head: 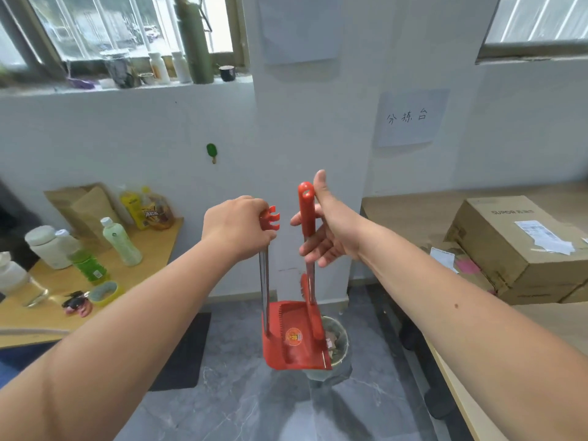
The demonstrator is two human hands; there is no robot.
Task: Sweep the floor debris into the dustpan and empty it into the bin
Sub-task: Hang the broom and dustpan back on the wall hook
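My left hand grips the red top of the dustpan's long metal handle. The red dustpan hangs below it, tilted over a small round bin with scraps inside, standing on the grey floor by the white pillar. My right hand holds the red-topped broom handle loosely, thumb up and fingers partly spread around the shaft. The broom's red head sits inside the dustpan, against its right wall.
A wooden table at the left carries bottles, tape and snack bags. A desk at the right holds a cardboard box. A dark mat lies on the floor left of the bin.
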